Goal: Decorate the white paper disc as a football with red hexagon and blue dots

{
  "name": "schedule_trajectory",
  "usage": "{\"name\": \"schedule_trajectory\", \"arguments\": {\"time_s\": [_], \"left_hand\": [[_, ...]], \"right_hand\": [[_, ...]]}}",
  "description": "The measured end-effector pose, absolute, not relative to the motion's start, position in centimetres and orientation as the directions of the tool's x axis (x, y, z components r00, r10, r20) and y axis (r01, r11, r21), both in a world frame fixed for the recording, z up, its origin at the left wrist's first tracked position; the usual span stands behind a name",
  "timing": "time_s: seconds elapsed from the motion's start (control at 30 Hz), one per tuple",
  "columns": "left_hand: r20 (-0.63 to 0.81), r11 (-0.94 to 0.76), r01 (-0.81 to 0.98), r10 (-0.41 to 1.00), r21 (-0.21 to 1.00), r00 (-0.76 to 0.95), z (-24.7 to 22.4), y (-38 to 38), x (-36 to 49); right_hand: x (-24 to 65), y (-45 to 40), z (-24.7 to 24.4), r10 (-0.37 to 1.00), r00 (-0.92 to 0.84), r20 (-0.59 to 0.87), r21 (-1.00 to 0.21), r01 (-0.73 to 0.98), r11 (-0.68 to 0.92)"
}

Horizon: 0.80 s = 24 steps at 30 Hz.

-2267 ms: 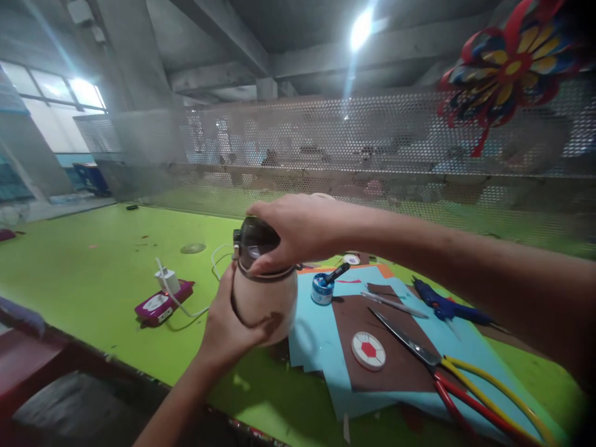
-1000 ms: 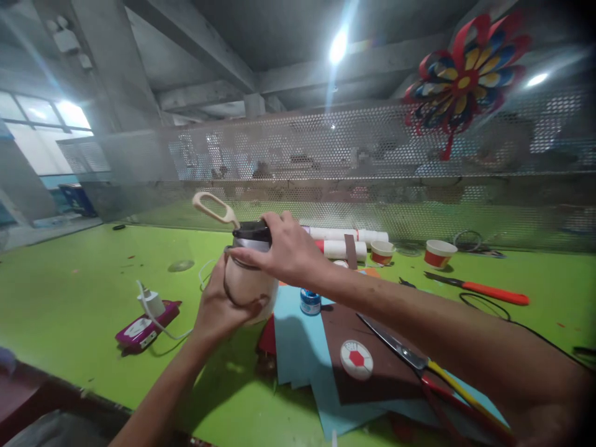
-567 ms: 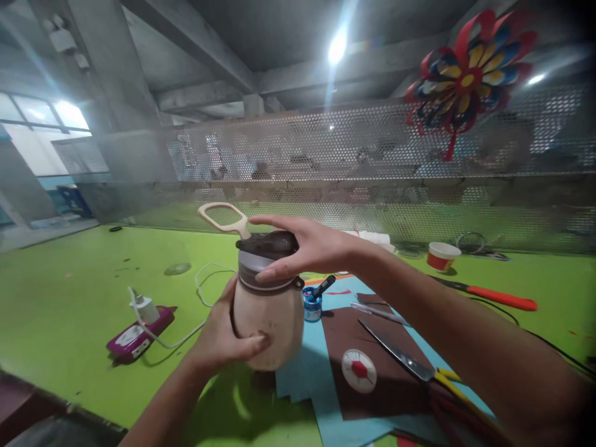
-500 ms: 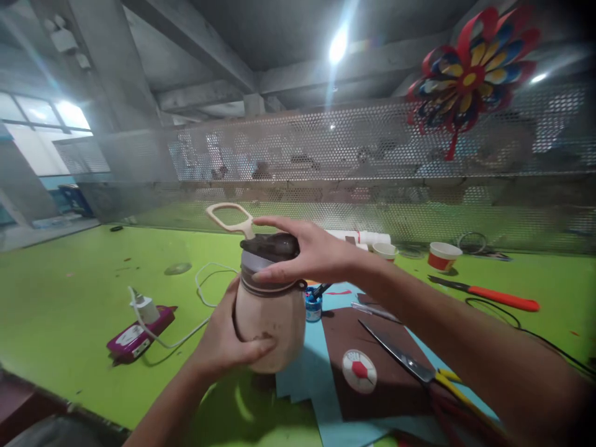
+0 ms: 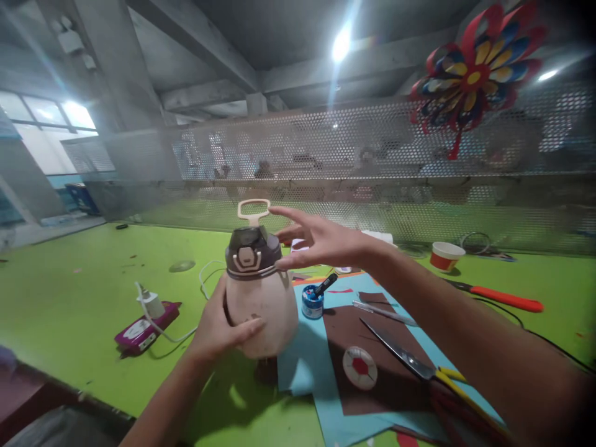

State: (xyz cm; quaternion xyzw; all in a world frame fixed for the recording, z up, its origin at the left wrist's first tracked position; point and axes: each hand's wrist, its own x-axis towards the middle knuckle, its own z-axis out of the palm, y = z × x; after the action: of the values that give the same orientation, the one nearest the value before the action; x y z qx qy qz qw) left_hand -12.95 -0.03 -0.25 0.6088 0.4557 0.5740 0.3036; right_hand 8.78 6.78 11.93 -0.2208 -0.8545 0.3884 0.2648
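A round, cream-coloured water bottle [image 5: 267, 304] with a dark grey lid [image 5: 254, 248] is in the middle of the view, held above the green table. A pale carry loop [image 5: 254, 210] stands up from the lid, and a buckle shows on the lid's front. My left hand [image 5: 228, 326] is wrapped round the bottle's left side, thumb across its front. My right hand [image 5: 321, 239] is beside the lid with its fingers spread; the index fingertip is close to the loop and the thumb is near the lid's lower edge. Whether they touch, I cannot tell.
Blue paper [image 5: 298, 366] and brown paper [image 5: 382, 391] lie at the right, with scissors [image 5: 410, 360], a pen [image 5: 382, 311] and a round badge [image 5: 360, 367]. A small blue jar [image 5: 312, 304] holds a marker. A purple power strip [image 5: 149, 329] with a white plug is left; a paper cup [image 5: 447, 256] stands behind.
The lid has turned so its buckle faces me, and the loop has swung round to the right. My right hand has loosened from the lid and its fingers have spread.
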Motion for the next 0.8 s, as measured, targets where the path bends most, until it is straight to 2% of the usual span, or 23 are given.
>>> {"name": "schedule_trajectory", "arguments": {"time_s": [0.07, 0.13, 0.23, 0.33, 0.4, 0.47, 0.6, 0.7, 0.8], "left_hand": [[0.368, -0.368, 0.002, 0.93, 0.93, -0.005, -0.3, -1.0, -12.6], [0.318, -0.31, -0.109, 0.946, 0.944, 0.066, -0.3, -2.0, -12.3], [0.293, -0.274, -0.122, 0.939, 0.954, 0.181, -0.2, -3.0, -11.9], [0.302, -0.283, -0.107, 0.91, 0.953, 0.284, 0.3, -3.6, -11.9], [0.324, -0.31, -0.095, 0.899, 0.946, 0.296, 0.5, -3.6, -12.1], [0.36, -0.367, -0.017, 0.904, 0.93, 0.231, 0.6, -3.2, -12.2], [0.47, -0.435, 0.324, 0.882, 0.84, -0.036, 0.1, -1.7, -12.6], [0.522, -0.42, 0.462, 0.845, 0.781, -0.114, 0.1, -0.4, -13.0], [0.553, -0.416, 0.544, 0.826, 0.728, -0.108, 0.9, 1.3, -13.7]], "right_hand": [[8.8, 7.5, 10.9, 0.517, -0.788, 0.334, -0.876, -0.057, 0.479], [8.2, 7.8, 10.0, 0.519, -0.742, 0.425, -0.889, -0.234, 0.393], [7.2, 6.9, 9.8, 0.478, -0.749, 0.459, -0.881, -0.312, 0.356], [6.8, 5.4, 10.8, 0.407, -0.809, 0.425, -0.885, -0.278, 0.373], [6.9, 4.4, 11.3, 0.425, -0.801, 0.421, -0.875, -0.235, 0.424], [6.7, 3.7, 11.1, 0.494, -0.748, 0.443, -0.844, -0.161, 0.512], [5.6, 3.1, 9.9, 0.64, -0.542, 0.544, -0.742, 0.045, 0.669], [4.6, 3.6, 9.7, 0.64, -0.465, 0.612, -0.668, 0.13, 0.733], [4.3, 5.0, 10.7, 0.571, -0.516, 0.639, -0.598, 0.134, 0.79]]}}
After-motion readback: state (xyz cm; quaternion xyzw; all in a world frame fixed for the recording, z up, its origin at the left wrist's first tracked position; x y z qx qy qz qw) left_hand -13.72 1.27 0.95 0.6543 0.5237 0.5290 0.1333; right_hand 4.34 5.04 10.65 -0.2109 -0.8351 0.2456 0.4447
